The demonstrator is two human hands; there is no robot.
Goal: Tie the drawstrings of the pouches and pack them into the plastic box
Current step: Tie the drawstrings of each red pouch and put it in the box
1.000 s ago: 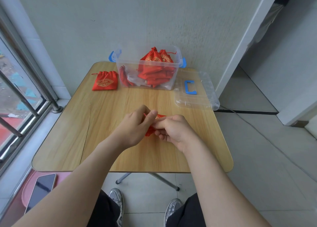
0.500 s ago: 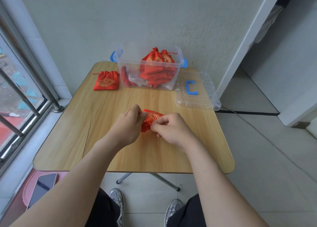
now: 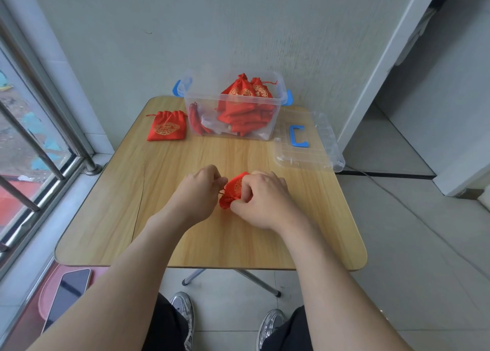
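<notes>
Red cloth with a gold printed emblem makes up the pouch (image 3: pixel 236 187), which sits just above the middle of the wooden table (image 3: pixel 185 242) between both hands. The left hand (image 3: pixel 197 194) has its fingers curled and pinches the thin red drawstring (image 3: pixel 221 191) at the pouch's left side. The right hand (image 3: pixel 262 201) curls round the gathered neck, with thumb and forefinger nipping the bunched cloth. The pouch looks light, soft and limp, so it will likely slump and fold rather than keep a shape, and nothing about it seems fragile. Its smooth sheen suggests a slippery surface, and the cord is fine enough to need fingertips rather than a full grasp. The puckered neck looks like the surest hold, since the cloth is thickest there and the cord ends can be drawn outward against it. The same spot should serve for carrying. The clear plastic box (image 3: pixel 275 112) stands open at the table's far edge, holding a heap of red pouches (image 3: pixel 242 106), with its lid (image 3: pixel 315 154) just beside it on the right. Another pouch (image 3: pixel 166 127) lies flat left of the box; whether it is knotted is unclear.
</notes>
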